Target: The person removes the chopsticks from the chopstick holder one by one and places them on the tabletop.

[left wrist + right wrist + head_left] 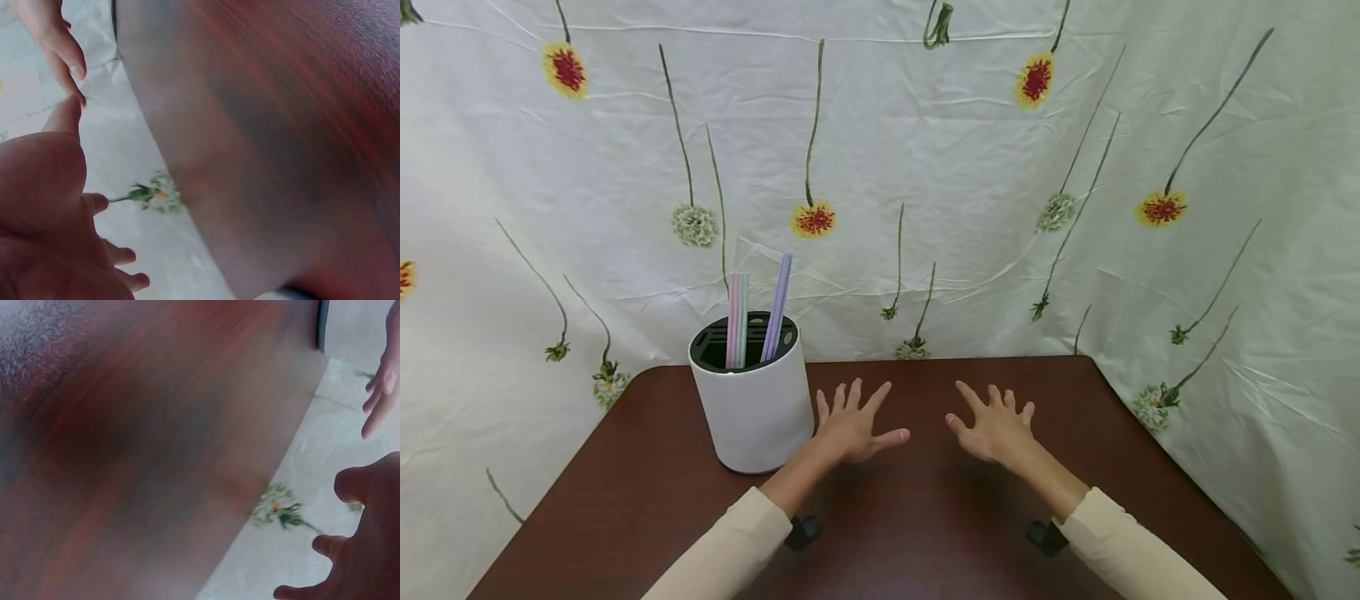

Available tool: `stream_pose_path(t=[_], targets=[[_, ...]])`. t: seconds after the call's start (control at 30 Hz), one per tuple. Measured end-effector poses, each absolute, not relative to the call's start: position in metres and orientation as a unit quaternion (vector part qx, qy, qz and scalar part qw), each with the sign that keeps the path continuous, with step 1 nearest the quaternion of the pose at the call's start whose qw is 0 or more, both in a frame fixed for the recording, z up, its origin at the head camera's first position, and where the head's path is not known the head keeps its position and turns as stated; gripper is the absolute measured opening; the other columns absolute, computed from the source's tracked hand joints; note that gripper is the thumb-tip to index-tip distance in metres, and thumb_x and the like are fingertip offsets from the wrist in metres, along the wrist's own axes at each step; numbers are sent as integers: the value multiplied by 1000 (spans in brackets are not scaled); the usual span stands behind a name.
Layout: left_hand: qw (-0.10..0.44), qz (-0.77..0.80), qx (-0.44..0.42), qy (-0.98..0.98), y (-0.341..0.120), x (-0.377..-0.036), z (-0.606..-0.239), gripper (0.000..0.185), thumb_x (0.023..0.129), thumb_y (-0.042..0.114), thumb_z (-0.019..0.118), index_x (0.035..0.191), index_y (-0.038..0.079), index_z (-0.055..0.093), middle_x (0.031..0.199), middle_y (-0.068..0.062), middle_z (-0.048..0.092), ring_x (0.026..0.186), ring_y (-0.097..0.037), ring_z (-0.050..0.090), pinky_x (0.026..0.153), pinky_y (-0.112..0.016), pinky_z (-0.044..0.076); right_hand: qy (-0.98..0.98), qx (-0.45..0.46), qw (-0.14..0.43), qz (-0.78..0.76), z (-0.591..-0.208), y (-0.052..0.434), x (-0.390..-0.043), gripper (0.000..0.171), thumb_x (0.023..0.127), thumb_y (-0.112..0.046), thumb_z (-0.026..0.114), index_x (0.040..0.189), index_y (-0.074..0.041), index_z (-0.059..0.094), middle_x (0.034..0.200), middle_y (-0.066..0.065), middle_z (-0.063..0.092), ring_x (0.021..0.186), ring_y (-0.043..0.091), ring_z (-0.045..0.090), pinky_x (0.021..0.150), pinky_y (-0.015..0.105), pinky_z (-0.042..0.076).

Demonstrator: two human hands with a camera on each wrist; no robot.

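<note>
Both hands hover over the brown tabletop with fingers spread and nothing in them. In the head view the left hand point(847, 431) is just right of a white round holder point(756, 421) with a black slotted top. Pink and pale blue sticks point(737, 321) and purple sticks point(777, 308) stand in that holder, their lower ends hidden inside. The right hand point(996, 429) is across from the left, palm down, with a gap between the two thumbs. In the left wrist view the left hand point(47, 212) shows its palm side; the right wrist view shows the right hand point(362, 531) at the edge.
The dark brown table point(925, 533) ends at a far edge against a white cloth point(880, 125) printed with flowers. Black wrist cameras sit under both wrists, the left camera point(803, 533) and the right camera point(1047, 538). Light sleeves cover the forearms.
</note>
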State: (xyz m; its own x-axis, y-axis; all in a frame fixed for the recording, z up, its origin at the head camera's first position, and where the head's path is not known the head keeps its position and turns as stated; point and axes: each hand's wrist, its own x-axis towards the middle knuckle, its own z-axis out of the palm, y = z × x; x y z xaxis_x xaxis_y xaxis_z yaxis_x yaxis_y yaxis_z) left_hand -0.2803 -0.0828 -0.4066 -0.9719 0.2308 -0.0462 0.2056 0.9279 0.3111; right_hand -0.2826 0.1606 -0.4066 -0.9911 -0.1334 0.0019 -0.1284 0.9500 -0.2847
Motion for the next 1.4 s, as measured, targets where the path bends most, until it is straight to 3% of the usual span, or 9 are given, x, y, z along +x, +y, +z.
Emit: stream_pose_path(t=[0.3, 0.5, 0.57, 0.73, 0.93, 1.07, 1.2, 1.4], targets=[[94, 159, 175, 967, -99, -259, -360, 83, 93, 65, 59, 162, 29, 29, 166, -23, 20, 153, -47, 19, 120, -73, 7, 985, -104, 21, -133, -370, 142, -273, 66, 103, -55, 46, 161, -30, 29, 161, 27, 30, 147, 56, 25, 112, 81, 13], [164, 196, 227, 940, -122, -256, -314, 74, 97, 61, 57, 159, 25, 37, 162, -16, 34, 149, -36, 34, 118, -62, 31, 977, -137, 47, -159, -336, 124, -275, 61, 104, -52, 44, 159, -29, 34, 158, 19, 41, 146, 46, 36, 109, 77, 25], [178, 212, 235, 932, -131, -254, -298, 69, 98, 57, 59, 155, 22, 45, 158, -12, 43, 145, -32, 42, 114, -56, 40, 970, -155, 62, -175, -322, 117, -276, 60, 105, -51, 44, 159, -28, 35, 157, 16, 44, 144, 42, 41, 111, 72, 31], [201, 258, 243, 913, -162, -248, -261, 53, 100, 49, 60, 146, 22, 56, 146, -5, 57, 137, -29, 53, 108, -52, 46, 946, -198, 83, -242, -295, 97, -281, 57, 106, -49, 43, 158, -26, 35, 148, 12, 55, 135, 34, 54, 108, 55, 46], [157, 297, 207, 919, -214, -241, -226, 49, 103, 49, 55, 145, 24, 58, 138, -6, 63, 129, -27, 59, 105, -50, 49, 930, -207, 68, -296, -279, 67, -289, 49, 105, -51, 42, 149, -29, 47, 140, 7, 62, 125, 29, 62, 101, 52, 50], [131, 347, 176, 912, -251, -243, -216, 49, 106, 40, 54, 146, 12, 56, 140, -18, 61, 124, -33, 64, 103, -47, 52, 924, -205, 55, -319, -275, 45, -297, 47, 105, -51, 44, 143, -26, 54, 142, 4, 60, 127, 28, 60, 103, 51, 49], [90, 391, 135, 906, -286, -250, -219, 52, 109, 35, 48, 148, 1, 50, 148, -25, 52, 132, -39, 57, 108, -48, 50, 915, -201, 59, -345, -274, 24, -303, 49, 105, -49, 45, 144, -23, 55, 149, 3, 54, 132, 28, 56, 107, 50, 46], [38, 419, 50, 906, -325, -261, -239, 60, 110, 42, 40, 153, -1, 41, 152, -31, 44, 138, -44, 48, 113, -51, 44, 899, -206, 46, -384, -274, -4, -312, 50, 106, -44, 47, 147, -17, 54, 154, 5, 50, 141, 29, 48, 114, 48, 42]])
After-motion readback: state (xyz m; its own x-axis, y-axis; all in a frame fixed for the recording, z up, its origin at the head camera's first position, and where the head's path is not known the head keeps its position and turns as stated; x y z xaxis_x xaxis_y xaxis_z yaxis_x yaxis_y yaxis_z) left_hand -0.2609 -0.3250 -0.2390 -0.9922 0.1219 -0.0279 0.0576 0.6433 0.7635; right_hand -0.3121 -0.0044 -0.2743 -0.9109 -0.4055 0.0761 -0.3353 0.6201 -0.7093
